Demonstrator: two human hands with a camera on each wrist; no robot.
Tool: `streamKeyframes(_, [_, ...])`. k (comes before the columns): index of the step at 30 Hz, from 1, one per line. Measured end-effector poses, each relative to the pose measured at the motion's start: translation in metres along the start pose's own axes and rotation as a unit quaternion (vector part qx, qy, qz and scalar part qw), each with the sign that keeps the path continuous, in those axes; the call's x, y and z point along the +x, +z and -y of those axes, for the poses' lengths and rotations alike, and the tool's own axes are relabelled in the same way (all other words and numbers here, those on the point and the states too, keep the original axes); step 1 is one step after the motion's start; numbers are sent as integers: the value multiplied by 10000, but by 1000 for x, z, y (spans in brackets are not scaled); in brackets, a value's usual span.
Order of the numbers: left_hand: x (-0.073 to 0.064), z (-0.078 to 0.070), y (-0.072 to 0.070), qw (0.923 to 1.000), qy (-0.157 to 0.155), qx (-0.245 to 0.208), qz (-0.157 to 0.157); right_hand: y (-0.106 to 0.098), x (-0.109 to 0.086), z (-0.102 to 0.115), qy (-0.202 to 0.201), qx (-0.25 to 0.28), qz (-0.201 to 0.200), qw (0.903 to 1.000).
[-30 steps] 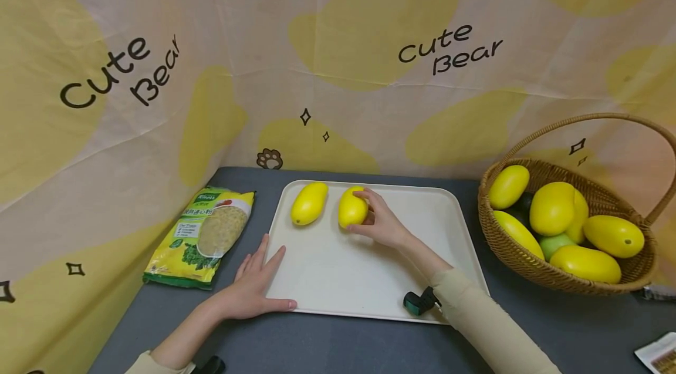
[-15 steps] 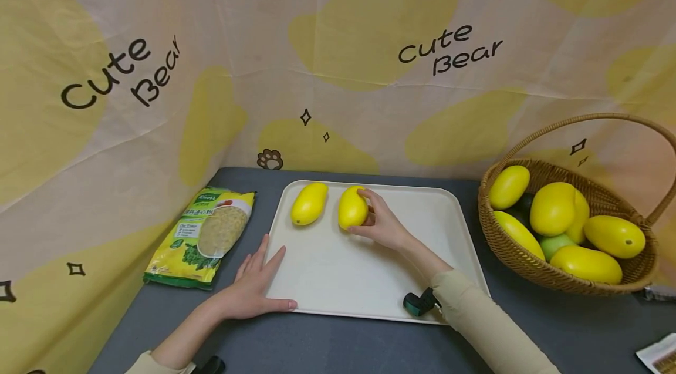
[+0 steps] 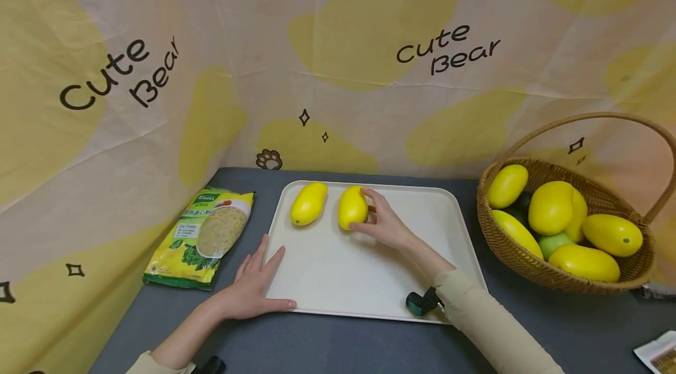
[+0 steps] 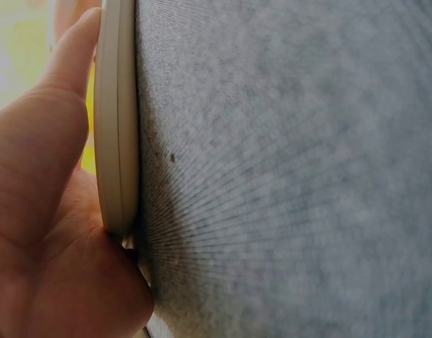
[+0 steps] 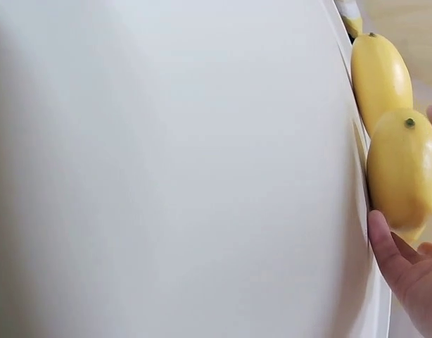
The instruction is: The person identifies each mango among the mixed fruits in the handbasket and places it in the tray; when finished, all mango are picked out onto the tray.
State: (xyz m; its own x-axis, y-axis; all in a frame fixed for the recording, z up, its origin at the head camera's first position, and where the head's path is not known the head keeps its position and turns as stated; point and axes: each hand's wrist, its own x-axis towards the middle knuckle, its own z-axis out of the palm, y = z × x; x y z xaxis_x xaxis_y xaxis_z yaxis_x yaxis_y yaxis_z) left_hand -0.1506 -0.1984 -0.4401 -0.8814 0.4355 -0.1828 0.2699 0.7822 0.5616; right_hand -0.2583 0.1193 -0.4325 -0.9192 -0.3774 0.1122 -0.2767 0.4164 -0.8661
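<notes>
Two yellow mangoes lie side by side at the back of a white tray: a left mango (image 3: 308,204) and a right mango (image 3: 351,209). At the right mango is my right hand (image 3: 388,224), its thumb by the near end and forefinger at the far right edge, fingers loosely spread around it. The right wrist view shows the thumb (image 5: 388,243) right at the mango's lower end. My left hand (image 3: 253,289) rests fingers spread at the tray's (image 3: 364,280) near left corner. In the left wrist view its thumb (image 4: 72,56) lies along the tray rim.
Left of the tray lies a yellow-green food packet (image 3: 200,239). A wicker basket (image 3: 507,245) with a tall handle, holding several yellow fruits and a green one, stands at the right. Patterned cloth (image 3: 369,68) hangs behind the grey table (image 3: 343,344). Another packet (image 3: 660,353) shows at lower right.
My right fingers have loosened around the right mango, the forefinger sliding rightward off its top to its edge. Both mangoes and my left hand have stayed in place.
</notes>
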Motion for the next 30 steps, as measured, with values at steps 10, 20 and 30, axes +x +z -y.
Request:
streamKeyframes(10, [0, -1, 0, 10000, -5, -65, 27, -19, -19, 15, 680, 768, -1089, 9887])
streamKeyframes(20, [3, 0, 2, 9999, -94, 53, -18, -53, -53, 35, 451, 676, -819, 9933])
streamKeyframes(30, [3, 0, 2, 9999, -124, -23, 15, -125, -107, 64, -232, -1452, -508, 9878])
